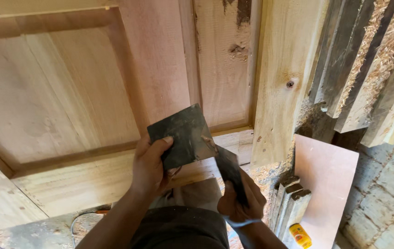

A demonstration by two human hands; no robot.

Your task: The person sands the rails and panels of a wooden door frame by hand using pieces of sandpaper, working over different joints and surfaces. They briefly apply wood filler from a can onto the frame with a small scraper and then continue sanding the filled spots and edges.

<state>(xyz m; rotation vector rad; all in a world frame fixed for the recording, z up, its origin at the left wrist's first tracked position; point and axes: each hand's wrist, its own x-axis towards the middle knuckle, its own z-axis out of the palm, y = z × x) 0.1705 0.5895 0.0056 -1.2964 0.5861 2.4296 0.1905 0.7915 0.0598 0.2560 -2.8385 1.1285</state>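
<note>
My left hand [150, 167] holds a dark, worn square sheet [183, 134], thumb pressed on its face, lifted in front of a panelled wooden door [81, 92]. My right hand [242, 199] grips a second dark sheet or strip [228, 168] that runs up to meet the lower right edge of the first one. Both pieces look like used sandpaper, though I cannot tell for sure. The hands are close together, just below the door's lower rail [91, 182].
A pale plank with a knot [283, 78] stands right of the door. Rough dark boards with sawdust [367, 60] lean at the far right. A pinkish board [328, 180], notched wooden pieces [291, 203] and a small yellow object [300, 235] lie below on the brick floor.
</note>
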